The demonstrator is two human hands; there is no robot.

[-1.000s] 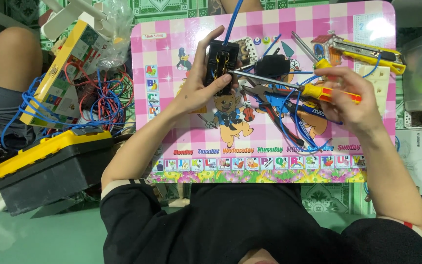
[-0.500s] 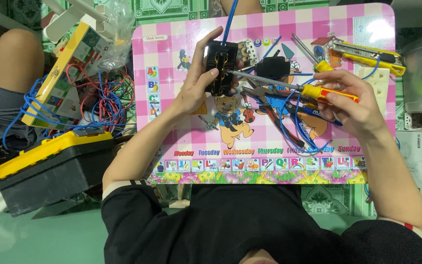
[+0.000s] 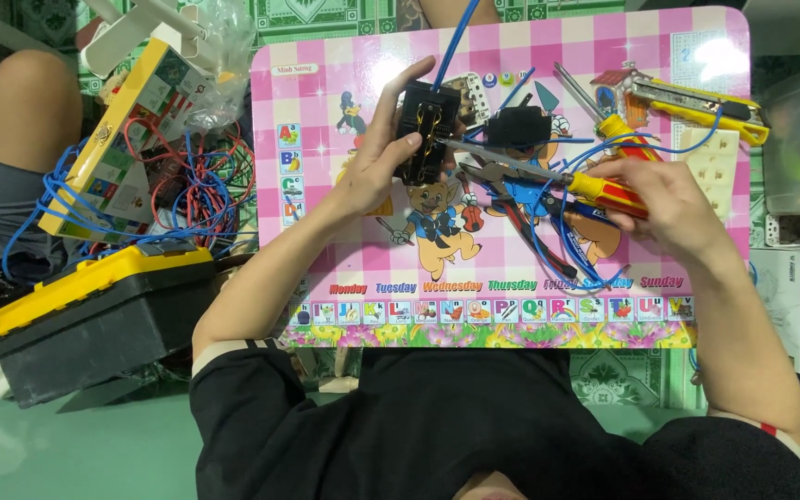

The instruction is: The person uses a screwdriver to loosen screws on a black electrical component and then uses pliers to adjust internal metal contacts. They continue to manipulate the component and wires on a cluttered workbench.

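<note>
My left hand (image 3: 383,157) grips a black electrical block (image 3: 426,141) and holds it upright on the pink cartoon table (image 3: 326,241). A blue wire (image 3: 454,42) runs up from the block. My right hand (image 3: 668,199) is closed on a screwdriver with a yellow and red handle (image 3: 604,193). Its metal shaft (image 3: 502,159) points left, and the tip touches the block's side. Another black part (image 3: 518,125) lies just right of the block, with blue wires (image 3: 557,236) looped under the screwdriver.
A second yellow-handled screwdriver (image 3: 604,116), a yellow utility knife (image 3: 696,102) and a white terminal strip (image 3: 713,162) lie at the table's right. Left of the table are tangled red and blue wires (image 3: 187,185), a yellow-edged board (image 3: 118,130) and a black-and-yellow toolbox (image 3: 94,310). A person's knee (image 3: 25,102) is far left.
The screwdriver tip has stayed at the block while my right hand shifted slightly. My left hand keeps its grip on the block; little else moved.
</note>
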